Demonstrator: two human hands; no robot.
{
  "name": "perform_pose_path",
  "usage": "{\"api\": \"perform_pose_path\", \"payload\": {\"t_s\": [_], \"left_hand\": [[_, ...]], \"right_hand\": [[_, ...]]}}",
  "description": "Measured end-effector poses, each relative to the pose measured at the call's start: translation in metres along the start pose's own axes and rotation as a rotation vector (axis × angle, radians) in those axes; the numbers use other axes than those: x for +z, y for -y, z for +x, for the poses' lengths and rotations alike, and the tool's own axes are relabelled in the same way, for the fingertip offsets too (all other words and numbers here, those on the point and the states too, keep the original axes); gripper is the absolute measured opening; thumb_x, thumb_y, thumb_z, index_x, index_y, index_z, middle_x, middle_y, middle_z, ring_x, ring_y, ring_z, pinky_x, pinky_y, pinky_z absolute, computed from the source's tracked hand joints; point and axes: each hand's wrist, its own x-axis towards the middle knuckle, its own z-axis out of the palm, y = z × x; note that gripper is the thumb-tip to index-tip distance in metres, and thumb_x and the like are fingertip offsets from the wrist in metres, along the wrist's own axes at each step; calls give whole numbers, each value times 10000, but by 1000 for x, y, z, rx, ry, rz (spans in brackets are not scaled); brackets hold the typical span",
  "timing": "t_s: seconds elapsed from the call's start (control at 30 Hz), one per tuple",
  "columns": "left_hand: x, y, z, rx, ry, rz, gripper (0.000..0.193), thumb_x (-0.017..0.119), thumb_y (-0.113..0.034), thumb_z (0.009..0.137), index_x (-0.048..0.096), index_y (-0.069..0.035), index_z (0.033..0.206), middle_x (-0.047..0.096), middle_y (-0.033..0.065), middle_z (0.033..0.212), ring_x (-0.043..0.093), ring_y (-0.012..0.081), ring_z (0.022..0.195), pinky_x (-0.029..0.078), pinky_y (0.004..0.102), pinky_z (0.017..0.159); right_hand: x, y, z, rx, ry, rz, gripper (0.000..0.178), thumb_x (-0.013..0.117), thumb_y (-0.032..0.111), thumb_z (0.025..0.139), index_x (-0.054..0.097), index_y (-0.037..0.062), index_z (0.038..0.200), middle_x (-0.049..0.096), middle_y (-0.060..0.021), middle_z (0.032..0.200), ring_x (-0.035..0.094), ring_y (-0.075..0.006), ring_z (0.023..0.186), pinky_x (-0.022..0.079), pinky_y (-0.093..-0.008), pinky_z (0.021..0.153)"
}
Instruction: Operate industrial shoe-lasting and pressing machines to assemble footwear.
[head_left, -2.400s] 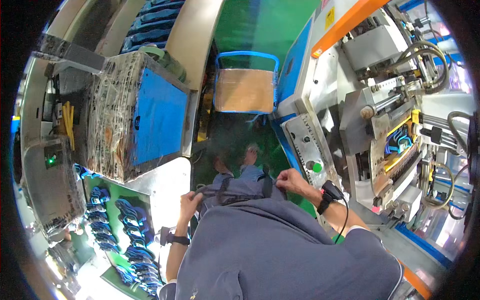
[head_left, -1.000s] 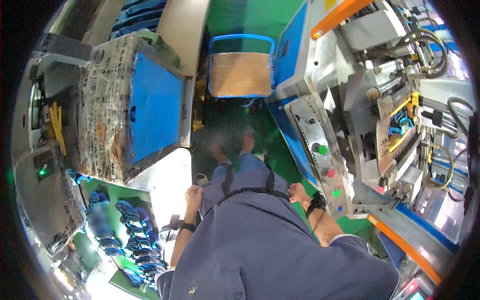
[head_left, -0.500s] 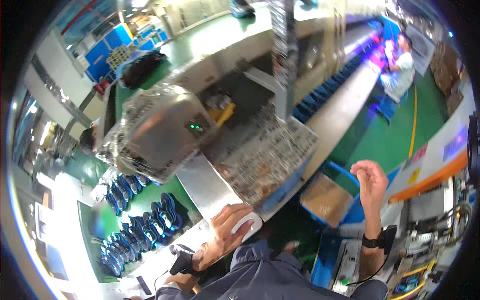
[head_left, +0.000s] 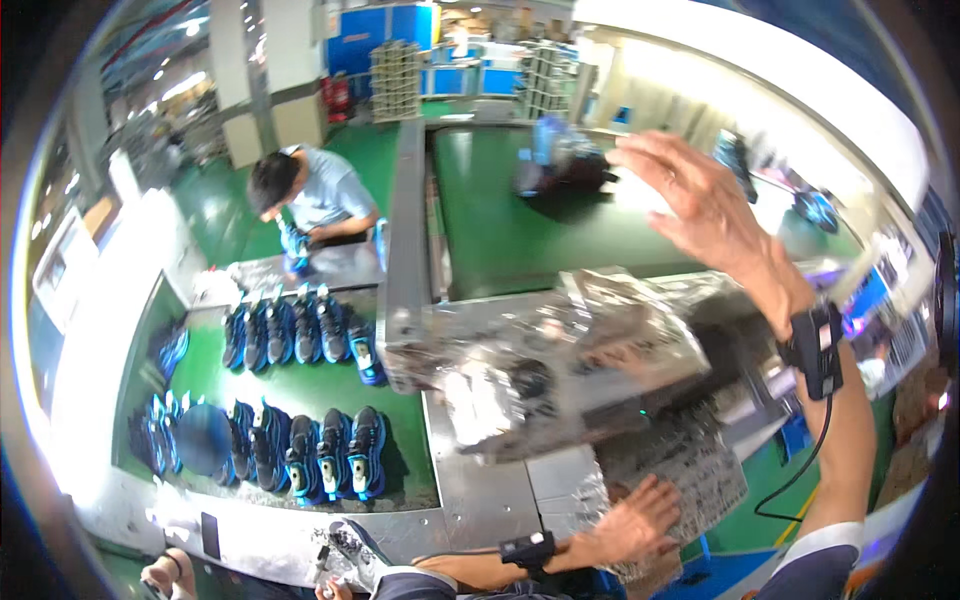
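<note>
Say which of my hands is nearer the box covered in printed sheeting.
Your left hand. It is spread over the near part of the box, contact unclear; your right hand is raised farther away, seen against the green conveyor belt.

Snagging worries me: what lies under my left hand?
The left hand is over a grey, print-covered box; the patch beneath the palm is covered, so contact isn't clear.
</note>
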Motion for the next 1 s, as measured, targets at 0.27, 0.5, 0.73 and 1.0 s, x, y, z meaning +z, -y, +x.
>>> {"api": "perform_pose_path", "payload": {"t_s": [0.27, 0.5, 0.73, 1.0], "left_hand": [[-18, 2, -3, 45, -121, -54, 523, 654, -368, 776, 642, -15, 1163, 568, 163, 1306, 446, 340, 1317, 244, 577, 1150], [-5, 23, -1, -12, 3, -142, 479, 586, -373, 907, 613, 5, 1201, 546, 181, 1345, 434, 346, 1333, 231, 546, 1165], [-32, 18, 12, -66, -100, -272, 502, 709, -299, 872, 577, 7, 1248, 579, 196, 1293, 529, 349, 1241, 359, 513, 1081], [-98, -68, 61, -301, -42, -546, 711, 504, -508, 980, 420, 68, 1388, 560, 194, 1331, 564, 297, 1215, 414, 419, 1051]], "right_hand": [[124, -11, 128, -197, 253, 154, 550, 851, 85, 558, 575, 68, 1033, 593, -85, 1055, 599, -277, 1040, 517, -388, 910], [116, -5, 99, -166, -7, 60, 488, 848, 324, 553, 570, 80, 871, 568, -63, 878, 595, -267, 875, 496, -389, 745], [-53, -60, -3, 553, -525, 274, 536, 852, 454, 676, 675, 6, 911, 686, -155, 742, 684, -261, 687, 551, -363, 668], [-289, 86, -221, 1161, -719, 400, 314, 813, 254, 770, 724, 9, 944, 725, -61, 831, 666, -126, 750, 528, -267, 709]]}}
